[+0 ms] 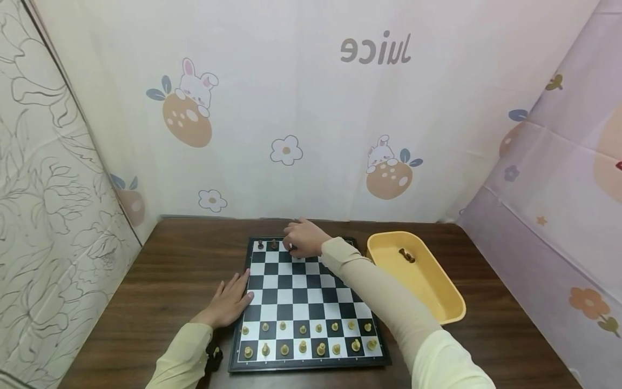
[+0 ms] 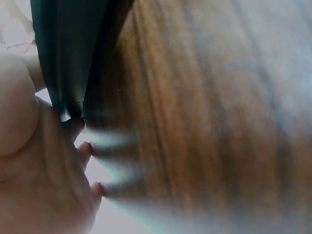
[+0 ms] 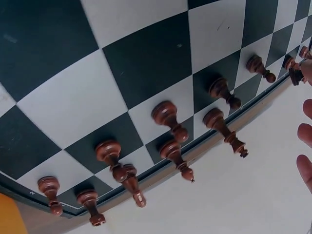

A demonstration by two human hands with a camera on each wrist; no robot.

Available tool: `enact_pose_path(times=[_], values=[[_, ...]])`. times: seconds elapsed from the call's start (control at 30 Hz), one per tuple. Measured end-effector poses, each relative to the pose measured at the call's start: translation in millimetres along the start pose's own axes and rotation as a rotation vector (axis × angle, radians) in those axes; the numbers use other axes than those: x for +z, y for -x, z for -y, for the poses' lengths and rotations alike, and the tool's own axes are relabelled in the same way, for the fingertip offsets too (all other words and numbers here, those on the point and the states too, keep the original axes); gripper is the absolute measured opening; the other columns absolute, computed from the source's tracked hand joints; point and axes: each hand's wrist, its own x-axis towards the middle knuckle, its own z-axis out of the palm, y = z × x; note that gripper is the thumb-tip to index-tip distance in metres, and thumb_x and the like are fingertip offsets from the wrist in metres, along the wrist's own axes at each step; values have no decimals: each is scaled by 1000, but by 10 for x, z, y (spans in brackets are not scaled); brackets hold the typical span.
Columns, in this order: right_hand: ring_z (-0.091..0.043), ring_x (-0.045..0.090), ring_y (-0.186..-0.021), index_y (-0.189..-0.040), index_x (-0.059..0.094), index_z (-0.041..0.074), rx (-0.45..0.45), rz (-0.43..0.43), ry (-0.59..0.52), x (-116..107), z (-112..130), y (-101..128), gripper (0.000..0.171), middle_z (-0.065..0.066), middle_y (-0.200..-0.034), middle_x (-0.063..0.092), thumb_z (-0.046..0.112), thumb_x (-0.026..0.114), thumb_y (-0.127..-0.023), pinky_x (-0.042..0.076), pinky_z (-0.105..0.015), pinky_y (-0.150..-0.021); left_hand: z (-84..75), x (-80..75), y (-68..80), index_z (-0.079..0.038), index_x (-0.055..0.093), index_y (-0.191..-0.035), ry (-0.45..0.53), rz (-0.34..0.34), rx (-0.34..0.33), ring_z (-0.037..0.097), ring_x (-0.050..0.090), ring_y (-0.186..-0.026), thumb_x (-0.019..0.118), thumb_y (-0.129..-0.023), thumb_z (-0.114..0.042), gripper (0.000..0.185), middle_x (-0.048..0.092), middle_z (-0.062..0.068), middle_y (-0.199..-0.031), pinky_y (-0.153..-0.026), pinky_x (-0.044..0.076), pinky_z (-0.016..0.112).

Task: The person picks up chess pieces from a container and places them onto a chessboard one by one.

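Observation:
The chessboard (image 1: pixel 298 296) lies on the table in front of me. Over its far edge, my right hand (image 1: pixel 306 239) reaches down with fingers bent and pinches a dark brown chess piece (image 3: pixel 295 75); its kind I cannot tell. The right fingers (image 3: pixel 305 131) show at the right edge of the right wrist view. Brown pieces stand along that side, among them a king (image 3: pixel 226 131), a bishop (image 3: pixel 178 158), a rook (image 3: pixel 91 208) and several pawns. My left hand (image 1: pixel 228 302) rests with fingers spread on the board's left edge; its palm (image 2: pixel 44 170) shows in the left wrist view.
Right of the board is a yellow tray (image 1: pixel 449 302) with dark brown pieces (image 1: pixel 407 255) in it. Two rows of cream-coloured pieces (image 1: pixel 303 346) stand along the near side. A patterned curtain (image 1: pixel 291 108) hangs behind the wooden table (image 1: pixel 160 281).

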Motion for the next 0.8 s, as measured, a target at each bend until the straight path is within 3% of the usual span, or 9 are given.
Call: enact_pose_path(times=[0.23,0.4,0.57,0.8], values=[[-12,55,-92,-92,77,25,6,40,-4,15,55,-76,10,8,-95,64,27,73,-83,42,-34,-80,8,8,-11,2,18,-150,1,-13,6,42,13,-141,40,-102,-30,61,23,22,-153,-110,1,61],[-11,56,-90,-92,77,25,6,21,-19,56,70,-119,10,7,-95,64,29,73,-83,40,-31,-73,30,30,-32,3,21,-149,7,-26,14,43,15,-140,40,-102,-31,61,24,24,-152,-109,3,61],[-12,56,-90,-91,77,24,30,2,-67,88,68,-131,10,7,-94,65,29,74,-83,41,-32,-74,32,33,-41,2,19,-150,5,-20,5,42,14,-141,39,-102,-31,62,23,23,-153,-110,2,60],[-11,56,-91,-93,77,26,82,54,-78,84,61,-120,11,8,-97,65,30,74,-83,41,-30,-76,24,19,-33,0,17,-151,-3,-6,-6,40,11,-142,40,-102,-28,62,22,20,-154,-110,1,60]])
